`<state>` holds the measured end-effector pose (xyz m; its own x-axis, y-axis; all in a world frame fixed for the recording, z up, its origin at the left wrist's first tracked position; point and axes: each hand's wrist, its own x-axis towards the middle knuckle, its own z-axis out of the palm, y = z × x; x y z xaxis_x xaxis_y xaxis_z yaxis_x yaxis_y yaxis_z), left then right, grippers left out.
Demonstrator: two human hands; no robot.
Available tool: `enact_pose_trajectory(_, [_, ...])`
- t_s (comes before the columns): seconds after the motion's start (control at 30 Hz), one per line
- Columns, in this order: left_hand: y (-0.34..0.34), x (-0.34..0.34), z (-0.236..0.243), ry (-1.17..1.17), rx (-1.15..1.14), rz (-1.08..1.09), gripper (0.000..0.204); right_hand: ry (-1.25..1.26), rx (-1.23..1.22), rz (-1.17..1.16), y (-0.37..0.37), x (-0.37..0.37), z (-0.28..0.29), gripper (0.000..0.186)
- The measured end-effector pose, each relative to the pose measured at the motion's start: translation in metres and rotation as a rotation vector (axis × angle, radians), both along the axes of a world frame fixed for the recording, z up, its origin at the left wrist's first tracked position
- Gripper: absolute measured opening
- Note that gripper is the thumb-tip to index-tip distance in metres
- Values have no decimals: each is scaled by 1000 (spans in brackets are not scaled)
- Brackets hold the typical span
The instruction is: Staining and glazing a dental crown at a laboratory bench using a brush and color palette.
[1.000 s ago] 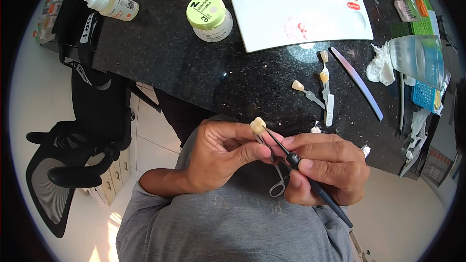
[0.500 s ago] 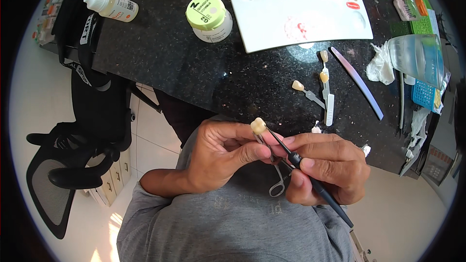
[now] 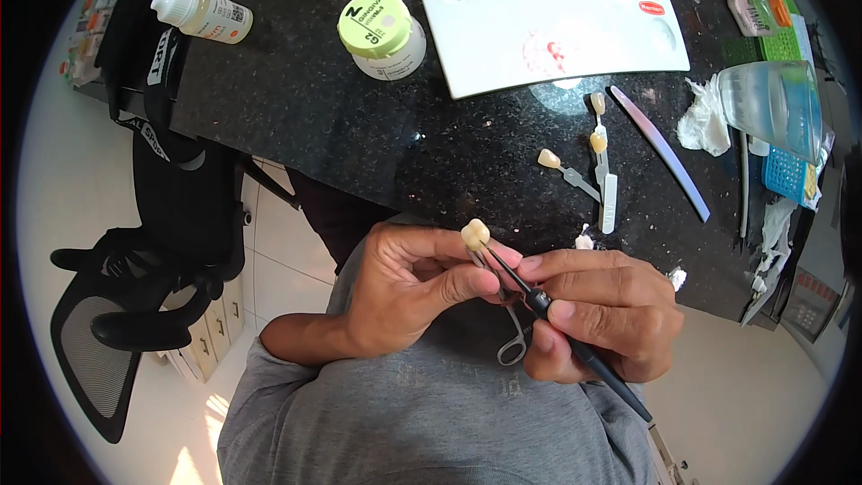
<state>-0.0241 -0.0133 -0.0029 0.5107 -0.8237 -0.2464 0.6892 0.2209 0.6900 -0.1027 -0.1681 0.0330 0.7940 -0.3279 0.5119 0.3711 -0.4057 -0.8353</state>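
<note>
My left hand [image 3: 402, 289] is closed on slim metal forceps [image 3: 513, 350], whose ring handle hangs below the fingers. A cream-coloured molar crown [image 3: 475, 233] sits at the forceps' tips, just above my left index finger. In a pen grip, my right hand [image 3: 620, 313] holds a fine-tipped brush with a dark handle [image 3: 603, 372]. The brush tip reaches the crown's lower right side; whether it touches I cannot tell. Beyond the hands, shade-guide tabs [image 3: 602, 171] with tooth-shaped ends lie on the dark speckled worktop [image 3: 305, 99].
A white palette [image 3: 503, 54] with coloured wells lies at the back, beside a jar with a yellow-green lid [image 3: 377, 27]. A dropper bottle [image 3: 205, 16] lies farther left. A curved purple file [image 3: 660, 153], crumpled tissue [image 3: 705, 121] and a glass [image 3: 768, 103] are at right.
The brush tip has shifted slightly lower along the crown's side, and the crown has turned a little. Both hands keep their grips, with the right moving slightly left.
</note>
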Motion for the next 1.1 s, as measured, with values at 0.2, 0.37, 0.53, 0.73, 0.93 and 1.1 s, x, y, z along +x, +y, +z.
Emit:
enact_pose_trajectory(0.2, [-1, 0, 1, 25, 12, -18, 20, 55, 6, 111, -14, -10, 13, 24])
enact_pose_trajectory(0.37, [2, 6, 1, 100, -3, -61, 21, 205, 22, 141, -21, -15, 26, 28])
enact_pose_trajectory(0.53, [10, 15, -8, -4, 18, -44, 19, 211, -186, -98, -44, 17, 56, 31])
enact_pose_trajectory(0.73, [28, 35, -19, -193, -98, -10, 16, 296, -199, -144, -63, 91, 60, 21])
enact_pose_trajectory(0.93, [30, 48, -15, -180, -82, -107, 19, 410, -178, -47, -75, 133, 46, 10])
enact_pose_trajectory(1.1, [32, 55, -15, -154, -60, -213, 21, 440, -178, 37, -78, 139, 44, 9])
